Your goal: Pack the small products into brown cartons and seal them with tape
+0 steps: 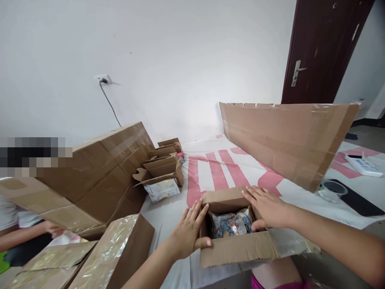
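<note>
In front of me sits an open cardboard box (240, 249) with printed plastic packets (230, 224) inside. My left hand (190, 230) lies along the box's left side, fingers stretched out, the thumb by the front flap. On the right side rests my right hand (266, 206), its fingers flat across the back right corner and its thumb at the inner edge. Neither hand is wrapped round anything. The front and back flaps are folded outward.
Several small open boxes (164, 166) stand in a row at the back left, with a plastic packet (162, 190) by them. Large cardboard (288, 140) stands at the right, near a tape roll (332, 188) and a dark flat object (361, 198). Another person's hand (54, 228) is at left.
</note>
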A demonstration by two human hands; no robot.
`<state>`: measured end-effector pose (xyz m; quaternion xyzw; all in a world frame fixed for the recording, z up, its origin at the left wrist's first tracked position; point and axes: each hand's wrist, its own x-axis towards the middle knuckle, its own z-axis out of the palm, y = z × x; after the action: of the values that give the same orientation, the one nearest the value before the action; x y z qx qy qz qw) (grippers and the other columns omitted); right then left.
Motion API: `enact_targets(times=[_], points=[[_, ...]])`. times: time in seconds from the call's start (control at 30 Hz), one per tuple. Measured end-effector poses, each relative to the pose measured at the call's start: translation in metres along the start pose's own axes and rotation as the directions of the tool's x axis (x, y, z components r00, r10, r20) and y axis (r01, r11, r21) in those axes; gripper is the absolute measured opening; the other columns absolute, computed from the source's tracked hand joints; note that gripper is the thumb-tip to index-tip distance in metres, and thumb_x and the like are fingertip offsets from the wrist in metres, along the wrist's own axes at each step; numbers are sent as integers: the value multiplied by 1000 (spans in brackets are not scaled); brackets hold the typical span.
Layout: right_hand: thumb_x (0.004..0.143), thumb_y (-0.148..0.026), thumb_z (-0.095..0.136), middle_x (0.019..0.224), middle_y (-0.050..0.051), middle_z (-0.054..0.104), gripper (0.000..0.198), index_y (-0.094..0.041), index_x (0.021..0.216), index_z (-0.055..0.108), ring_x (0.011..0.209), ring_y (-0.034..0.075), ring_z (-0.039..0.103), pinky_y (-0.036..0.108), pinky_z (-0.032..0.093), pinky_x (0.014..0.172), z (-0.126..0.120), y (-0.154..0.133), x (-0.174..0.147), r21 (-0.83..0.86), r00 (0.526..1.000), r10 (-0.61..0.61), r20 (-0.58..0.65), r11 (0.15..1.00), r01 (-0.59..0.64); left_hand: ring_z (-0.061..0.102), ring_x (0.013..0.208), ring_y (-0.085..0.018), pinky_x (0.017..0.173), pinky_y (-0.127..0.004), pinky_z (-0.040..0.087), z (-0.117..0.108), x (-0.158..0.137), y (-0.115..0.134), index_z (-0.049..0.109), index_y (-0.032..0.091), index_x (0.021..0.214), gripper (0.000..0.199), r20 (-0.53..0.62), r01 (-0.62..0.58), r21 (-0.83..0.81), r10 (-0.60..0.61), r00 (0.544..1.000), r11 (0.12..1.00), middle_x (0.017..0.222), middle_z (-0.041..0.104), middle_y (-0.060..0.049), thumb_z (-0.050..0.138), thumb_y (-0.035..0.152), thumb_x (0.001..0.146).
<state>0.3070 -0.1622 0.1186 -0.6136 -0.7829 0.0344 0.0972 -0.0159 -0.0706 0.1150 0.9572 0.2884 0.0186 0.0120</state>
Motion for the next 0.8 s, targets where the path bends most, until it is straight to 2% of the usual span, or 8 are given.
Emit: enact_targets(times=[0.13, 0.3, 0.4, 0.47, 0.57, 0.67, 0.73, 0.8], points=[[90, -59, 47, 154, 15, 34, 80, -21, 153, 16, 140, 26, 35, 44, 37, 109, 17, 24, -9, 413, 997, -40, 61, 911, 11, 21, 144, -44, 111, -61, 29, 10, 1, -3, 11, 17, 153, 134, 25, 12, -220, -6, 1000, 975, 157, 16, -27, 65, 83, 49], [89, -31, 56, 136, 16, 54, 42, -19, 129, 56, 125, 28, 50, 47, 41, 104, 0, -5, 5, 141, 978, 15, -210, 990, 15, 19, 143, -45, 112, -60, 27, 9, 10, 3, 27, 16, 149, 128, 80, 102, -333, -80, 994, 937, 155, 15, -27, 79, 71, 45], [91, -28, 53, 103, 9, 71, 26, -21, 113, 64, 96, 22, 66, 34, 51, 82, -7, -28, 21, -20, 995, -83, -56, 996, 82, 21, 143, -45, 113, -58, 27, 6, 11, 6, 37, 14, 144, 122, 93, 125, -343, -99, 991, 931, 155, 14, -27, 79, 70, 44], [79, -28, 68, 86, 10, 74, 21, -17, 97, 70, 81, 25, 68, 34, 51, 71, 1, -38, 31, -101, 991, -96, 94, 989, 105, 24, 141, -45, 113, -58, 28, 4, 10, 9, 45, 17, 137, 115, 91, 136, -336, -111, 990, 932, 153, 18, -24, 80, 71, 42], [64, -11, 73, 74, 16, 72, 10, -11, 74, 72, 76, 30, 67, 38, 48, 70, 20, -42, 39, -170, 978, -124, 168, 974, 153, 30, 138, -45, 110, -59, 31, 0, 8, 13, 52, 23, 129, 105, 82, 158, -315, -139, 987, 936, 151, 26, -20, 80, 71, 40], [67, -7, 65, 76, 13, 71, 11, -14, 73, 71, 82, 28, 65, 38, 46, 74, 27, -40, 38, -176, 962, -202, 186, 956, 235, 32, 137, -46, 108, -59, 33, -1, 7, 17, 56, 22, 122, 100, 63, 175, -302, -164, 984, 937, 149, 28, -20, 80, 72, 38], [72, -8, 60, 79, 9, 69, 14, -18, 75, 69, 86, 26, 63, 38, 46, 77, 21, -38, 35, -136, 963, -250, 104, 955, 263, 34, 135, -45, 107, -57, 35, 0, 6, 16, 60, 21, 113, 93, 39, 175, -297, -171, 984, 939, 148, 30, -19, 80, 72, 38], [79, -8, 53, 92, 9, 68, 19, -20, 78, 67, 95, 25, 60, 40, 47, 82, 8, -36, 30, -64, 958, -258, -122, 966, 252, 41, 130, -43, 104, -54, 39, -2, 4, 13, 64, 21, 102, 84, 23, 171, -297, -172, 985, 939, 144, 36, -17, 79, 74, 38]])
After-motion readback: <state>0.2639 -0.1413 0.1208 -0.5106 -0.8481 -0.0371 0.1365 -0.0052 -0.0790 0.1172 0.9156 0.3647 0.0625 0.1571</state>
